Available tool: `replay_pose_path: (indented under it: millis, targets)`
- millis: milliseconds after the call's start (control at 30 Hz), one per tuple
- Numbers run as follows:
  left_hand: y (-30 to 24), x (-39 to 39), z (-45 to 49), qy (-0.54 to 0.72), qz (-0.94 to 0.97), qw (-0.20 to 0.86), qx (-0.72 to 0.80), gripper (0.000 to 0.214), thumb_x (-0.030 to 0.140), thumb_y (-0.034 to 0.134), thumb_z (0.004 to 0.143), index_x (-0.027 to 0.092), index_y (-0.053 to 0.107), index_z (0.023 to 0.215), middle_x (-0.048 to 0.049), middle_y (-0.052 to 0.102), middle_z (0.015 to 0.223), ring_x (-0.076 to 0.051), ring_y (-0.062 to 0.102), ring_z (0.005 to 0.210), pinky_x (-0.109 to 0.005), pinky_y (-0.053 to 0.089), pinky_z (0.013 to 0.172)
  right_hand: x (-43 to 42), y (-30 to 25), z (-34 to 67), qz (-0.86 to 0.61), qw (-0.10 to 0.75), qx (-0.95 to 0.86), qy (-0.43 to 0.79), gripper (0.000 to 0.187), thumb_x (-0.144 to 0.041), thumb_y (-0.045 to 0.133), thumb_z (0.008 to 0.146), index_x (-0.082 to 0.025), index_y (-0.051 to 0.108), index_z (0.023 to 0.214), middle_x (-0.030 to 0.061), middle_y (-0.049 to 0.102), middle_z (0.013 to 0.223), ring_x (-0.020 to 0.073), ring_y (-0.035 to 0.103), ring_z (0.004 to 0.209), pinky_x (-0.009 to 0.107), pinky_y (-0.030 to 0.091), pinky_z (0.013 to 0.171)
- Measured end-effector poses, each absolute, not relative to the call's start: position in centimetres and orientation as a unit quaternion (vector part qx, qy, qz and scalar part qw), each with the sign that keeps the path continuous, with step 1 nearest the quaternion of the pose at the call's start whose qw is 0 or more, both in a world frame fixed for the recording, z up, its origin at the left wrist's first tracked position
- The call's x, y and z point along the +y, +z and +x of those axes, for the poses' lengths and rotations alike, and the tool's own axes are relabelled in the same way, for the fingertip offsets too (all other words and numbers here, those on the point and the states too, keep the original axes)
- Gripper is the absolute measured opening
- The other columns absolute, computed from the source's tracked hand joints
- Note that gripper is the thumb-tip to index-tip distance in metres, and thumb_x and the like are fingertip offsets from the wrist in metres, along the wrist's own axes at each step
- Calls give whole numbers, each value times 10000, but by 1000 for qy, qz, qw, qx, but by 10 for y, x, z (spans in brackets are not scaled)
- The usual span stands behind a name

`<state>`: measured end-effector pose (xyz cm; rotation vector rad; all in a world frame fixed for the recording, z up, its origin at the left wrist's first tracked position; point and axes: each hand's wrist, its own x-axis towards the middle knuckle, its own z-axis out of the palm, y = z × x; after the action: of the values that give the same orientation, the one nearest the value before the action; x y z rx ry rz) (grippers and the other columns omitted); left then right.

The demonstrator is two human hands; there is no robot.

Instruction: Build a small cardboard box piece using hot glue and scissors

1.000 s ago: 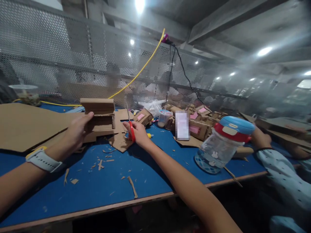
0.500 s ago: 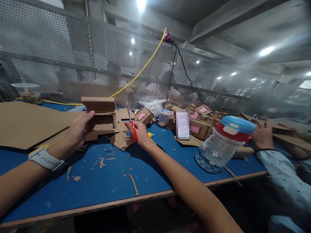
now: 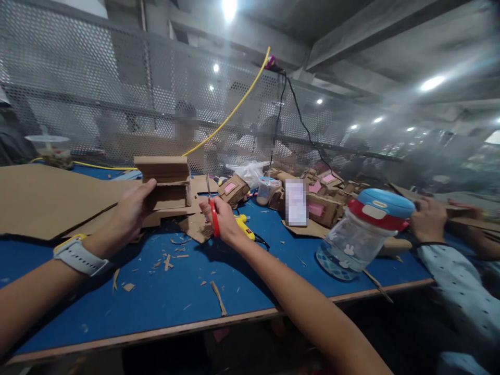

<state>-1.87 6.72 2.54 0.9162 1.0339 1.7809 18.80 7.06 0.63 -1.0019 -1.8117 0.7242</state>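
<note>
My left hand (image 3: 136, 208), with a pale watch strap on its wrist, grips the left side of a small cardboard box (image 3: 166, 169) whose open side faces me. In my right hand (image 3: 224, 216) is a pair of scissors (image 3: 214, 219) with red handles, blades pointing up. The blades stand just right of the box, apart from it. Behind my right wrist lies a yellow glue gun (image 3: 245, 228), partly hidden. A torn piece of cardboard (image 3: 193, 226) rests under the scissors.
A large cardboard sheet (image 3: 50, 200) covers the left of the blue table (image 3: 156, 307). Cardboard scraps (image 3: 167, 263) litter the middle. To the right stand a water bottle (image 3: 347, 245), a plastic cup (image 3: 267, 191) and cardboard models (image 3: 324, 205). Another person's hand (image 3: 429, 221) is at far right.
The view has shifted slightly, so most things sit a little further right. More of the yellow glue gun shows beside my right wrist. Both hands keep their holds.
</note>
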Motion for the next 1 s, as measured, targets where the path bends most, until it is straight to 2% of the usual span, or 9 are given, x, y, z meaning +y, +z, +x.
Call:
replay_pose_path:
  millis: [167,367,700,833,1000]
  targets:
    - [29,62,-14,707,357,423,440,256,348,782,697,153,657,806,0,688,711,-111,586,606,-196,446,512,71,5,187,-398,450,-754,266,549,-769,443,890,-246,377,738,-46,426,728,138,423,707,261,361,643]
    - [35,55,-8,694,360,429,452,242,344,776,698,161,660,807,-15,700,740,-127,607,626,-221,471,550,74,-2,186,-411,435,-747,289,553,-761,462,893,-253,351,704,-58,384,655,133,431,637,247,333,583]
    - [30,50,-1,686,391,450,417,257,354,786,727,162,675,856,-10,701,742,-145,620,659,-253,514,635,64,-4,176,-424,377,-783,255,477,-627,558,925,-230,441,688,-41,471,639,137,451,649,260,336,617]
    - [30,48,3,688,394,445,417,161,269,746,747,165,678,849,-16,715,762,-152,630,700,-262,523,677,63,-2,176,-409,375,-787,269,473,-622,506,955,-220,489,707,-13,526,672,158,511,693,272,374,643]
    - [32,44,6,688,395,435,426,182,250,754,696,176,655,829,-14,722,796,-152,627,702,-239,505,614,62,-2,176,-396,376,-785,291,518,-652,457,967,-208,536,712,-12,539,652,155,516,668,275,389,638]
